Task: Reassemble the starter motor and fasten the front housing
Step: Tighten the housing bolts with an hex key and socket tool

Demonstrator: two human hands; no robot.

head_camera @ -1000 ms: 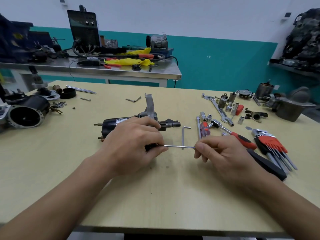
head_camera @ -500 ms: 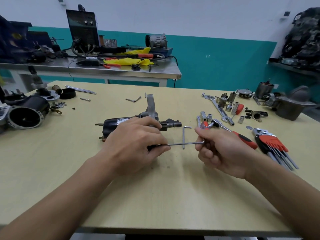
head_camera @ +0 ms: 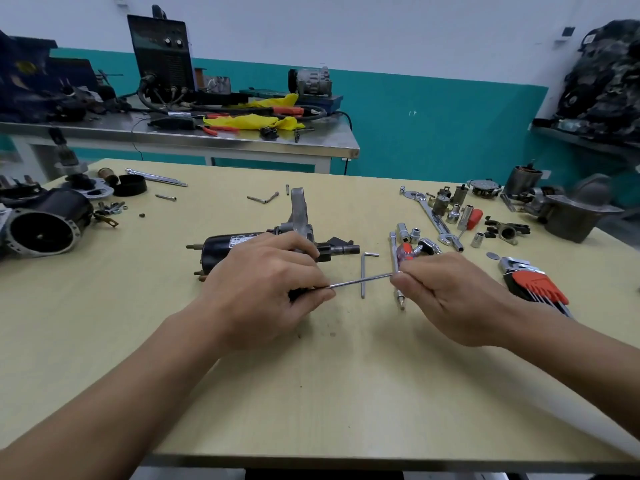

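Note:
The black starter motor lies on its side at the middle of the wooden table, its shaft pointing right and a grey bracket standing up from it. My left hand rests over the motor's near side and pinches a small dark part at the left end of a thin steel rod. My right hand pinches the rod's right end. The rod runs nearly level between both hands, above a loose hex key that lies on the table.
A red hex key set lies right of my right hand. Sockets, a spanner and a ratchet are scattered at the right rear. A grey front housing sits far right, another motor housing at the left edge.
My right hand has lifted slightly and turned, tilting the rod's right end upward. The left hand has stayed on the motor and the rod's left end.

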